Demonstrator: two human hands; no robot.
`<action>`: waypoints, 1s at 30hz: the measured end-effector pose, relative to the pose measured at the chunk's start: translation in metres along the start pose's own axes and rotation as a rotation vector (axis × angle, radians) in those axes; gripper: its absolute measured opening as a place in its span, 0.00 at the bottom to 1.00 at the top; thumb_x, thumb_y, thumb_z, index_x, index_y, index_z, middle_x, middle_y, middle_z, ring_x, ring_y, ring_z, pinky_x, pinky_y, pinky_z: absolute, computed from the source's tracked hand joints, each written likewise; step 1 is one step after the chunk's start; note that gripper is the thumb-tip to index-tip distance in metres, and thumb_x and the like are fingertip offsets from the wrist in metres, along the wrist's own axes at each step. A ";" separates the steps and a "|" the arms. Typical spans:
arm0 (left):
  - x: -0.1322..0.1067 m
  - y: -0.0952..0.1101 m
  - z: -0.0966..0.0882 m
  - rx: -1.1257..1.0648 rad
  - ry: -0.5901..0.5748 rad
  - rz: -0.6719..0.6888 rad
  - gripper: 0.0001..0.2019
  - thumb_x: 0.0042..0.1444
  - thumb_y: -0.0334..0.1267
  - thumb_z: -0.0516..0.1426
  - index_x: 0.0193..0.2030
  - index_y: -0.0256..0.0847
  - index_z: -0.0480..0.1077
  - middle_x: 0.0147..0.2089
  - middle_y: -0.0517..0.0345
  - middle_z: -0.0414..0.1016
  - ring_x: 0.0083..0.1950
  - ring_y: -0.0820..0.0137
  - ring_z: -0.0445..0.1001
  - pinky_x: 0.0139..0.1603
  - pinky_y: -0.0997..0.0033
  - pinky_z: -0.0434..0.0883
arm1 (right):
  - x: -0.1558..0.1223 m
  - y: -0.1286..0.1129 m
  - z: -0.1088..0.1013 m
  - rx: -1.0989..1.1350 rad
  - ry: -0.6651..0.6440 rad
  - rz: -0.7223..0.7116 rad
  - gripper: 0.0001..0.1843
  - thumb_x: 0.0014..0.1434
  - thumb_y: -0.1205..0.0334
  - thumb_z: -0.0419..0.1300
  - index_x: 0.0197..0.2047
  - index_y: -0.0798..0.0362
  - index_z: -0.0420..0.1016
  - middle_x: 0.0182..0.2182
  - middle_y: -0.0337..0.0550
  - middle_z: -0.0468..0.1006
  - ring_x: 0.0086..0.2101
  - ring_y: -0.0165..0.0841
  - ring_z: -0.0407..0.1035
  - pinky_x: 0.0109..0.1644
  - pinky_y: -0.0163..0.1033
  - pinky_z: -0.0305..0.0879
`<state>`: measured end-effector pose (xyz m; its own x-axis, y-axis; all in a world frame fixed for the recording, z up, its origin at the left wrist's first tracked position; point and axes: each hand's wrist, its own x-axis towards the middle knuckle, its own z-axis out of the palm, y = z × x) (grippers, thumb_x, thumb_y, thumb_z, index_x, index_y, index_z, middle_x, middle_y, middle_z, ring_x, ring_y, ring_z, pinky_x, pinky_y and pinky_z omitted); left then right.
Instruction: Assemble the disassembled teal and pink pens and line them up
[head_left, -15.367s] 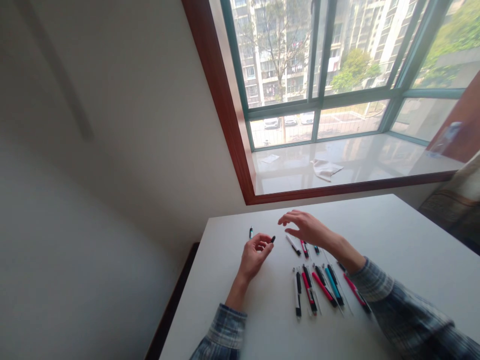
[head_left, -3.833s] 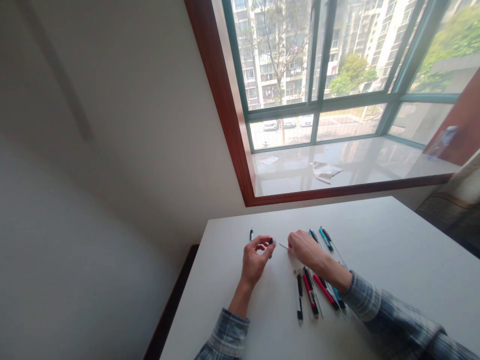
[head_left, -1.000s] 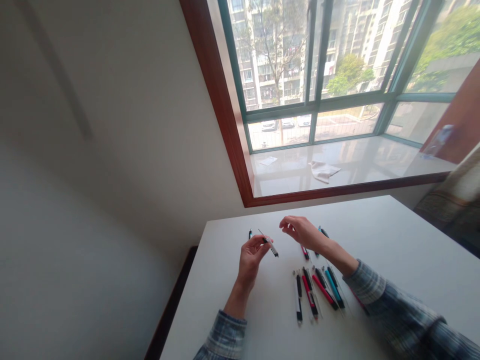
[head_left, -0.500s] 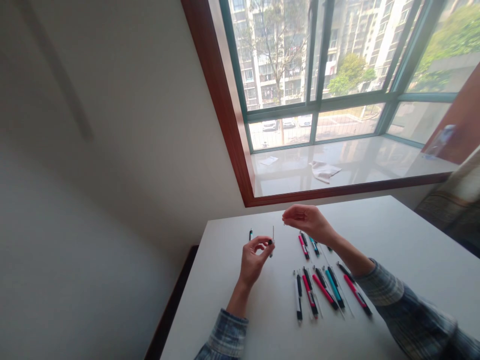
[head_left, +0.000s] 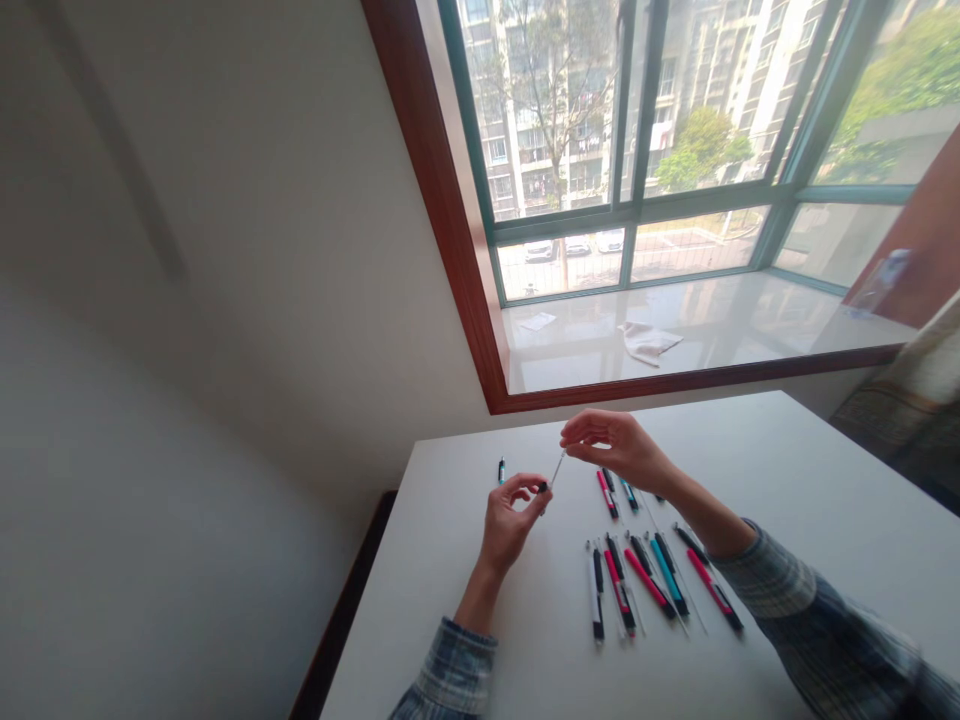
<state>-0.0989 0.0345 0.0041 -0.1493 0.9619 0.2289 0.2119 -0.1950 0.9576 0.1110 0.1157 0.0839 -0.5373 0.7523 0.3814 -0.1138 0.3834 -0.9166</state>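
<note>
Refill [head_left: 557, 468] first: a thin, pale, straight rod, held slanted in the air above the white table [head_left: 787, 480], between my operator's two hands. The right hand [head_left: 615, 448] pinches its upper end between thumb and fingertips, the other fingers loosely curled. The lower end meets a small black piece [head_left: 541, 487], which the left hand [head_left: 511, 515] grips narrowly between thumb and forefinger. Whether the rod's tip is inside that piece or only touching it, I cannot tell (the joint is tiny from here).

Any print on the pens is too small for me to read.

At 5 o'clock from the left hand lies a near row of pens [head_left: 645, 580], slim plastic barrels in black, red, pink and teal, side by side and roughly parallel; thin clear rods seem to lie among them, hard to make out. At 6 o'clock from the right hand, partly hidden by its wrist, is a far group of pens [head_left: 611, 492] in pink, teal and black. At 11 o'clock from the left hand a short teal-and-black part [head_left: 501, 470] lies alone on the table.

Both forearms wear plaid sleeves [head_left: 454, 670], cut off by the bottom edge. At 12 o'clock, beyond the table, the glossy window sill [head_left: 750, 320] carries a crumpled white cloth [head_left: 646, 342] and a flat pale scrap [head_left: 538, 321].
</note>
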 end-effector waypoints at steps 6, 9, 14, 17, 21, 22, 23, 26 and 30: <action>-0.001 0.002 0.000 0.007 -0.013 0.005 0.09 0.55 0.42 0.67 0.39 0.40 0.81 0.38 0.52 0.82 0.38 0.66 0.75 0.40 0.68 0.72 | 0.000 0.004 0.000 -0.049 -0.024 0.007 0.15 0.59 0.51 0.68 0.44 0.53 0.80 0.40 0.47 0.85 0.42 0.39 0.80 0.47 0.45 0.76; -0.001 0.003 0.000 0.011 -0.019 0.005 0.09 0.56 0.42 0.66 0.39 0.40 0.81 0.39 0.52 0.81 0.39 0.65 0.75 0.40 0.67 0.72 | 0.001 0.007 0.002 -0.071 -0.055 0.012 0.15 0.60 0.51 0.68 0.45 0.53 0.81 0.40 0.47 0.85 0.42 0.39 0.80 0.47 0.44 0.76; 0.000 0.006 0.000 0.010 -0.027 -0.006 0.09 0.56 0.43 0.66 0.39 0.39 0.80 0.39 0.52 0.81 0.37 0.66 0.75 0.40 0.67 0.71 | -0.001 0.011 0.008 -0.097 -0.127 0.025 0.16 0.61 0.52 0.67 0.48 0.52 0.80 0.39 0.46 0.85 0.40 0.38 0.80 0.47 0.44 0.76; 0.000 0.007 0.002 0.011 -0.033 -0.002 0.10 0.57 0.43 0.66 0.39 0.39 0.80 0.40 0.51 0.81 0.37 0.67 0.74 0.40 0.67 0.71 | -0.003 0.015 0.012 -0.110 -0.179 0.025 0.16 0.61 0.52 0.66 0.49 0.52 0.80 0.38 0.45 0.84 0.39 0.37 0.80 0.46 0.43 0.76; 0.001 0.009 0.003 0.008 -0.027 0.006 0.09 0.56 0.42 0.66 0.39 0.39 0.80 0.39 0.52 0.81 0.38 0.67 0.74 0.40 0.68 0.71 | -0.004 0.019 0.015 -0.148 -0.187 0.016 0.15 0.62 0.53 0.66 0.47 0.53 0.80 0.36 0.44 0.84 0.37 0.35 0.79 0.44 0.41 0.76; 0.001 0.010 0.003 0.008 -0.027 0.005 0.09 0.56 0.42 0.66 0.39 0.39 0.80 0.39 0.53 0.81 0.38 0.67 0.74 0.40 0.69 0.71 | -0.003 0.020 0.016 -0.165 -0.179 0.007 0.14 0.62 0.53 0.66 0.46 0.52 0.81 0.36 0.44 0.84 0.36 0.35 0.78 0.43 0.40 0.76; 0.001 0.010 0.003 0.007 -0.028 0.003 0.09 0.56 0.42 0.66 0.39 0.39 0.81 0.39 0.53 0.82 0.38 0.67 0.74 0.40 0.69 0.71 | -0.003 0.020 0.016 -0.180 -0.168 -0.004 0.13 0.62 0.54 0.66 0.45 0.52 0.81 0.36 0.44 0.84 0.36 0.34 0.78 0.43 0.40 0.76; 0.001 0.010 0.003 0.009 -0.031 -0.009 0.09 0.56 0.42 0.66 0.39 0.40 0.80 0.39 0.53 0.82 0.38 0.67 0.75 0.40 0.69 0.72 | -0.002 0.018 0.015 -0.196 -0.141 -0.032 0.10 0.62 0.55 0.65 0.44 0.51 0.80 0.36 0.43 0.84 0.35 0.33 0.77 0.42 0.39 0.75; 0.000 0.009 0.003 0.004 -0.033 -0.009 0.08 0.56 0.41 0.66 0.39 0.40 0.80 0.40 0.53 0.81 0.38 0.67 0.75 0.40 0.69 0.72 | -0.002 0.016 0.013 -0.210 -0.144 -0.037 0.10 0.62 0.55 0.65 0.45 0.51 0.80 0.36 0.43 0.84 0.35 0.34 0.78 0.42 0.39 0.74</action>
<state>-0.0944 0.0336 0.0123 -0.1193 0.9693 0.2148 0.2149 -0.1860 0.9588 0.0992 0.1129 0.0667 -0.6515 0.6569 0.3795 0.0324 0.5239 -0.8512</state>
